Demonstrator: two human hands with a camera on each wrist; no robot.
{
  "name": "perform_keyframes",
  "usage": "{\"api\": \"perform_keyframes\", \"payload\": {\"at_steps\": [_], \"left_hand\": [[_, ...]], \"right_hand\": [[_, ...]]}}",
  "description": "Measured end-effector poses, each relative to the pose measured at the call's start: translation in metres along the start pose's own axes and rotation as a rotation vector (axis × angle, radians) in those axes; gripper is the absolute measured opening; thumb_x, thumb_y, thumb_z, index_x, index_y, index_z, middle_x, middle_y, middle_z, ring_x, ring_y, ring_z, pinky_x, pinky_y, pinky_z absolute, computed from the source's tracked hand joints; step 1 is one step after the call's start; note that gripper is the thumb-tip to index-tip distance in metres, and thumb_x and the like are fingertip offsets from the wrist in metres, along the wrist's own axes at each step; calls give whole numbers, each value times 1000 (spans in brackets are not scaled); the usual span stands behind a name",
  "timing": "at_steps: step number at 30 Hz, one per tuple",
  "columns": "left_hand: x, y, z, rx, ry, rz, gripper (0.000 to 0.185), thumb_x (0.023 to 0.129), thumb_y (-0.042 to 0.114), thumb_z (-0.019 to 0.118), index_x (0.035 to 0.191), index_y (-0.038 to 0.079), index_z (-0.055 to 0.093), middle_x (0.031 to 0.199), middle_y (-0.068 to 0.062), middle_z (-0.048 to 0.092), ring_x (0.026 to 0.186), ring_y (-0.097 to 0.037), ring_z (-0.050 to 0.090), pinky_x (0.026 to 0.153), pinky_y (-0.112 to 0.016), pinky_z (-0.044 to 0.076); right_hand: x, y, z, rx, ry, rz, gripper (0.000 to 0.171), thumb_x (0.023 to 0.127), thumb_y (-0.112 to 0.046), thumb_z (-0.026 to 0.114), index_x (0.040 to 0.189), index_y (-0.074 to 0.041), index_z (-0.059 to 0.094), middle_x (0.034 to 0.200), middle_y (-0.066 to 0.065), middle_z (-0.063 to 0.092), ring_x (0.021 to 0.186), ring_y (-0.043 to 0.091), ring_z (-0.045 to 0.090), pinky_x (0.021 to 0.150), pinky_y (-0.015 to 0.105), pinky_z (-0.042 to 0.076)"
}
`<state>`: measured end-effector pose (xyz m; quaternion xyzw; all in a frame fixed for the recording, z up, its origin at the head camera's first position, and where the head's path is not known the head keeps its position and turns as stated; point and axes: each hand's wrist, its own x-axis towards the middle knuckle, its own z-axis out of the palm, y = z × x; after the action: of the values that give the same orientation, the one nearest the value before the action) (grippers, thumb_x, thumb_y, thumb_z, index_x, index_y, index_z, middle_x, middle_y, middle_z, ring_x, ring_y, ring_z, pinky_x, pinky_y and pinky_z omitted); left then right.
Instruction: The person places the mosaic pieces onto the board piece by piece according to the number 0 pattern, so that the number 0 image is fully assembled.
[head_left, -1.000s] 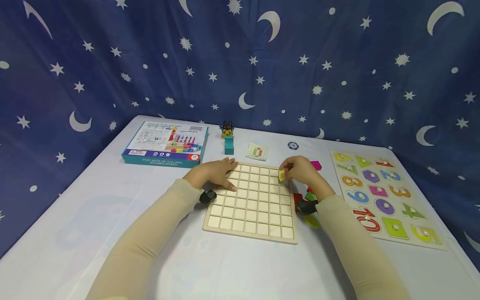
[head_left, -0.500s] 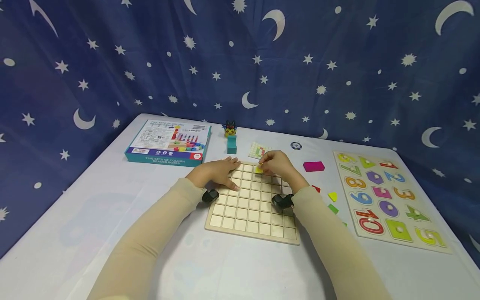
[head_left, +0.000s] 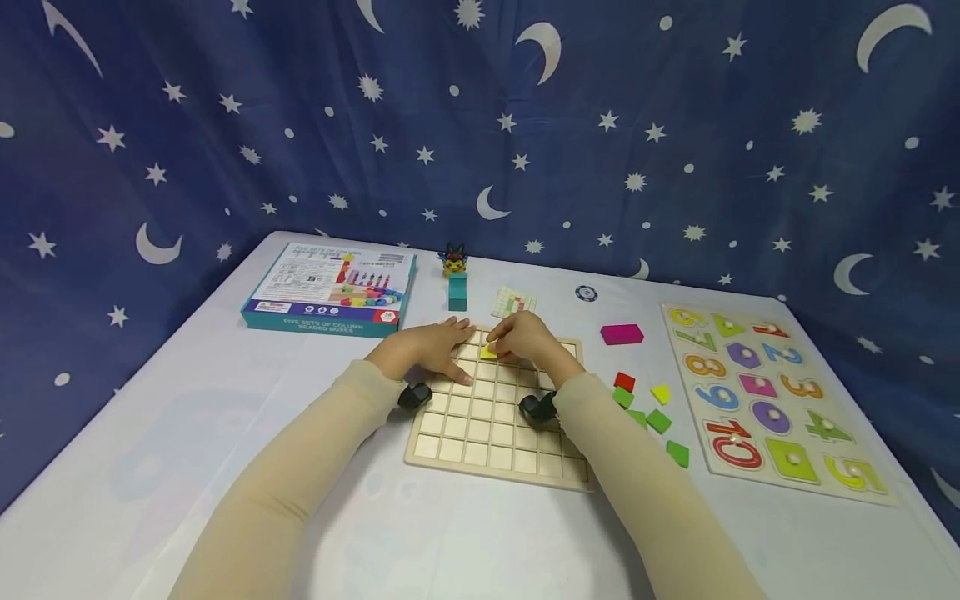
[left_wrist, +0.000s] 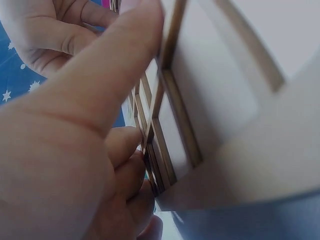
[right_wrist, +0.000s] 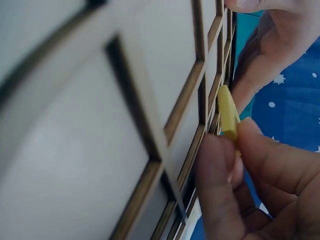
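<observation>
A wooden grid board (head_left: 480, 429) with square cells lies on the table. Over a cell in its far rows, my right hand (head_left: 525, 340) pinches a yellow tile (right_wrist: 228, 113) between thumb and fingers. In the right wrist view the tile is tilted against the grid's ridges. My left hand (head_left: 431, 348) rests with extended fingers on the board's far left corner, its thumb (left_wrist: 120, 55) lying over the cells. The left hand holds nothing that I can see.
Right of the board lie several green tiles (head_left: 659, 421), a red tile (head_left: 624, 382), a yellow piece (head_left: 661, 394) and a magenta block (head_left: 622, 334). A number puzzle (head_left: 795, 492) is farther right. Behind stand a pattern card (head_left: 514, 302), teal block (head_left: 457, 293), small figure (head_left: 454, 260) and flat box (head_left: 330, 287).
My right hand has carried the yellow tile leftward across the board from its far right side. Loose tiles on the right have come into sight. The left hand stays put.
</observation>
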<state>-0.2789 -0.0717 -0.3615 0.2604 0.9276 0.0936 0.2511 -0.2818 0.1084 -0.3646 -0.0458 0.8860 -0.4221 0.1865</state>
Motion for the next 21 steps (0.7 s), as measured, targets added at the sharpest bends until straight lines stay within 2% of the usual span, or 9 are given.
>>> {"api": "perform_keyframes", "payload": {"at_steps": [6,12,17,21], "left_hand": [[2,1,1,0,-3,8,97,79,52,65,149,12,11,156,-6,3,143,-26,-2,114,-48,12],[1,-1,3,-13,1,16,97,79,52,65,149,12,10,156,-6,2,143,-27,-2,114,-48,11],[2,-2,4,-7,5,22,97,80,52,64,149,12,9,156,-7,1,143,-27,-3,114,-49,11],[3,0,3,0,3,26,97,80,51,64,149,11,9,156,-7,1,143,-27,-3,114,-48,10]], "right_hand": [[1,-4,2,-214,8,-4,9,84,-11,66,90,-6,71,82,7,67,65,13,58,60,24,49],[0,-11,4,-311,-4,0,4,84,-11,67,81,-8,69,74,2,62,63,13,51,56,24,43],[0,-11,4,-382,3,-10,5,82,-13,69,77,-11,67,80,2,63,71,16,52,64,27,44],[-1,-11,2,-403,-6,-13,4,83,-15,69,81,-12,67,86,3,63,76,17,54,71,31,46]]}}
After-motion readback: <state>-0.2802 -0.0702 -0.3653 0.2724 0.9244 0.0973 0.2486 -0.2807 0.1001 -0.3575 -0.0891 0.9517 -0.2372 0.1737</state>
